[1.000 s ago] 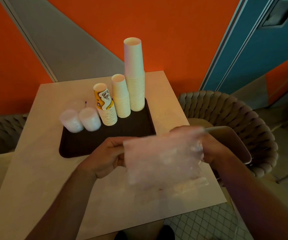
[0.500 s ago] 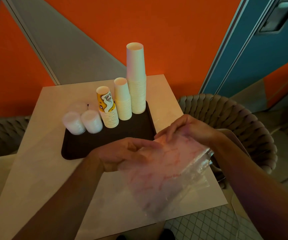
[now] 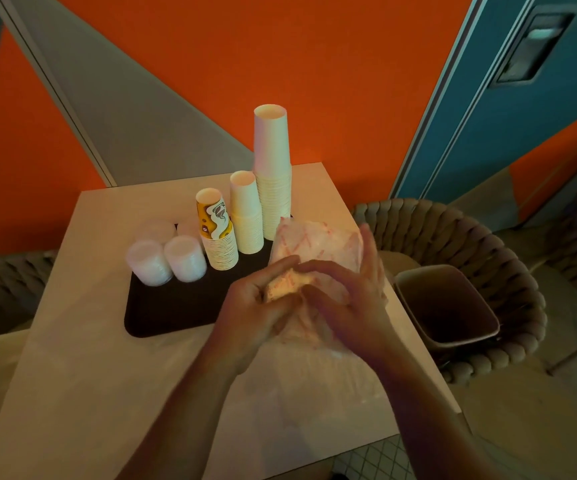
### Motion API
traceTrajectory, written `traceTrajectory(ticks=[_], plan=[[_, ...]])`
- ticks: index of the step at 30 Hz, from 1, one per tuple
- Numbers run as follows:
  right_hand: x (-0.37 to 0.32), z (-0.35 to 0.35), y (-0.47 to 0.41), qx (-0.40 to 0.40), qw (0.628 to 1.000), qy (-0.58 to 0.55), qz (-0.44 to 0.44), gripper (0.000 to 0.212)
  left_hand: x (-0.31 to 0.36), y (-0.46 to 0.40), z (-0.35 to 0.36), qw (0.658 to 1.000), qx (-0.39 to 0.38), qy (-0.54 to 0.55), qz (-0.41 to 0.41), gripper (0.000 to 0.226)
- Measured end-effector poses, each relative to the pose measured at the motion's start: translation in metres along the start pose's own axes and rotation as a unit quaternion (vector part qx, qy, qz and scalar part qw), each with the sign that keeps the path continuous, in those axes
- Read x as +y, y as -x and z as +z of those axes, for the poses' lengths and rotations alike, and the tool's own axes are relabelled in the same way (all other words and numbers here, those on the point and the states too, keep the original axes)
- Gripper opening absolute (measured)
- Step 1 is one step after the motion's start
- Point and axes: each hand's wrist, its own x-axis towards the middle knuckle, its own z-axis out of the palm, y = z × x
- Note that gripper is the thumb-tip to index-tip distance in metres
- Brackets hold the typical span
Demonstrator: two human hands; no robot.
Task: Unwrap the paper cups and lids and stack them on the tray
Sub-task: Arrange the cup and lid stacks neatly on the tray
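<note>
While both hands work together above the front of the pale square table (image 3: 72, 341), the head camera looks down on a crumpled clear plastic wrapper with red printing (image 3: 318, 247) bunched between them. The left hand (image 3: 263, 313) curls its fingers around the wrapper's near end, and the right hand (image 3: 346, 303) clasps the other side, fingers bent over the plastic, so both are grasping it; the grip looks meant to ball the empty wrapper up for throwing away. Behind the hands, a dark rectangular tray (image 3: 162, 313) sits on the table and already carries the unwrapped goods. A tall stack of plain cream paper cups (image 3: 272, 174) stands at the tray's far right, with a shorter cream cup stack (image 3: 245, 216) just beside it and a yellow patterned cup stack (image 3: 217, 233) next along. Stacks of translucent white plastic lids (image 3: 166, 258) sit at the tray's left, grouped apart from the cups, probably to keep kinds sorted. To the right, a brown open bin (image 3: 446, 306) rests on a woven grey chair (image 3: 488, 258), near enough to take the wrapper.
</note>
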Motion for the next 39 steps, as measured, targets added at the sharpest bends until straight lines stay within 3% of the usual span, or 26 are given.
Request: traceTrajectory(ticks=[1,4,11,14,18,21,26,29,34,36,39], plan=[[-0.001,-0.002,0.000,-0.012,0.993,-0.102,0.050,0.022,0.001,0.002,-0.001,0.999,-0.002,0.041,-0.008,0.047],[0.000,-0.004,0.003,-0.086,0.913,-0.372,0.146,0.028,0.001,0.007,-0.001,0.988,-0.027,0.147,-0.024,0.049],[0.001,0.012,0.013,-0.231,0.748,-0.599,0.167,0.054,0.001,0.015,-0.007,0.959,-0.046,0.279,-0.009,0.052],[-0.003,0.022,0.016,-0.227,0.716,-0.640,0.161,0.061,0.001,0.019,-0.014,0.947,-0.054,0.317,-0.003,0.052],[0.004,0.023,0.020,-0.152,0.739,-0.639,0.150,0.061,0.000,0.018,-0.019,0.951,-0.081,0.298,-0.001,0.046],[0.011,0.003,0.022,-0.088,0.777,-0.600,0.169,0.067,-0.001,0.017,-0.023,0.967,-0.115,0.228,-0.006,0.048],[0.016,-0.036,0.014,-0.096,0.858,-0.488,0.129,0.047,-0.010,-0.005,-0.025,0.966,-0.236,0.099,-0.047,0.064],[0.032,-0.049,0.013,-0.121,0.837,-0.520,0.122,0.050,-0.014,-0.018,-0.009,0.967,-0.229,0.098,-0.052,0.074],[0.071,-0.070,0.017,-0.159,0.757,-0.607,0.182,0.047,-0.022,-0.037,0.032,0.968,-0.230,0.093,-0.050,0.084],[0.089,-0.087,0.011,-0.176,0.752,-0.607,0.188,0.047,-0.029,-0.047,0.050,0.964,-0.238,0.096,-0.064,0.088],[0.111,-0.110,-0.001,-0.177,0.793,-0.555,0.176,0.056,-0.035,-0.059,0.076,0.964,-0.245,0.079,-0.070,0.091]])
